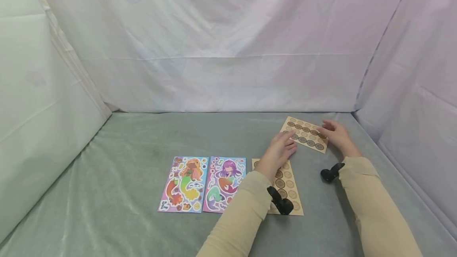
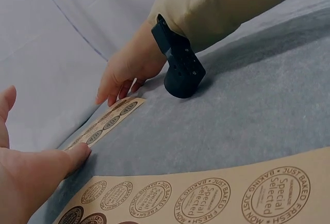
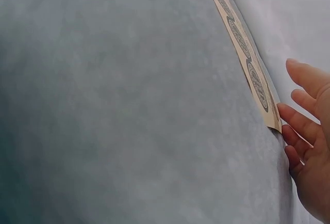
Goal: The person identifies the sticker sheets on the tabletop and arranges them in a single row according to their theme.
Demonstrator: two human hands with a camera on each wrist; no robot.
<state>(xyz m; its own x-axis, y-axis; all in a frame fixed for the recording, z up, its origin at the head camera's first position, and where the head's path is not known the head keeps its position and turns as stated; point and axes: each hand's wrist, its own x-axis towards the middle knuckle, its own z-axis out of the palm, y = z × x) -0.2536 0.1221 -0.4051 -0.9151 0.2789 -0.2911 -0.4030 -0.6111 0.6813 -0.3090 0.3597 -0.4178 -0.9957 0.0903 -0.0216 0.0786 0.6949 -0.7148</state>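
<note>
A tan sheet of round brown stickers [image 1: 305, 134] lies at an angle toward the back right of the table. My left hand [image 1: 277, 154] is at its near left side, fingers extended, a fingertip touching or just over the sheet. At its right edge is my right hand [image 1: 339, 138]; in the right wrist view, loosely bent fingers [image 3: 301, 123] meet the sheet's end while the thumb stands apart. Under my left wrist lies a second tan sticker sheet [image 1: 292, 193], partly hidden by the arm. Its round "Special Selected" labels [image 2: 203, 201] show in the left wrist view.
Left of the second tan sheet lie two mermaid sticker sheets side by side, one with a purple-haired mermaid [image 1: 228, 175], one with an orange-haired mermaid [image 1: 189, 177]. A grey cloth [image 1: 121, 177] covers the table. White curtains [image 1: 214, 82] enclose the back and sides.
</note>
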